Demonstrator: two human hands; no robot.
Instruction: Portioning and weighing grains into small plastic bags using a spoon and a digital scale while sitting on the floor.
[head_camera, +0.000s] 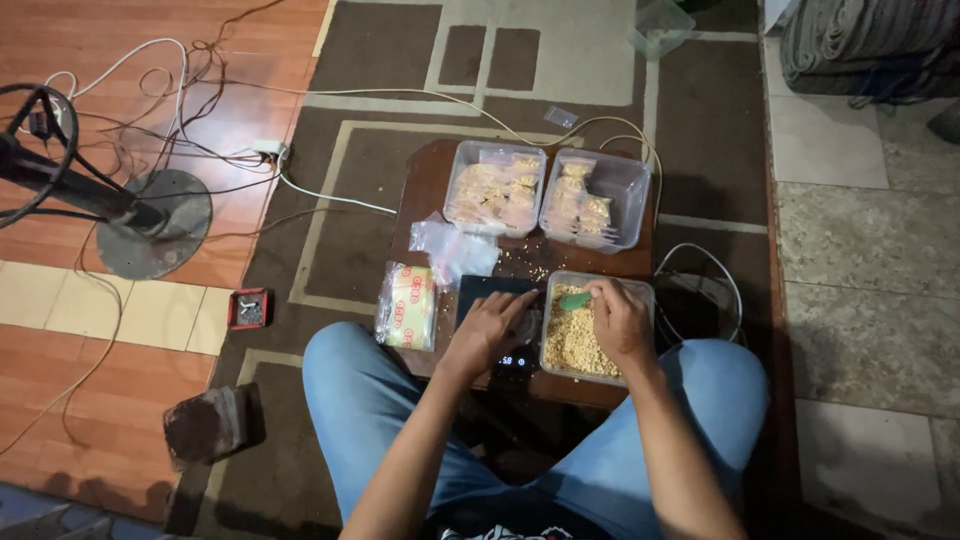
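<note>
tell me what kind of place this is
Likely a home floor used as a small packing spot: a patterned rug over tile, a standing fan with loose cables, and a low wooden board with tubs of filled bags.

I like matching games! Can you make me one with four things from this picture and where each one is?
Things:
1. green scoop
2. small red box
3. black scale
4. fan base

Places:
A. on the brown rug, left of the knee
B. under the left hand
C. on the wooden floor, among cables
D. in the right hand, over the tub of yellow bits

Pairs: 1-D, 2-A, 3-B, 4-C
</note>
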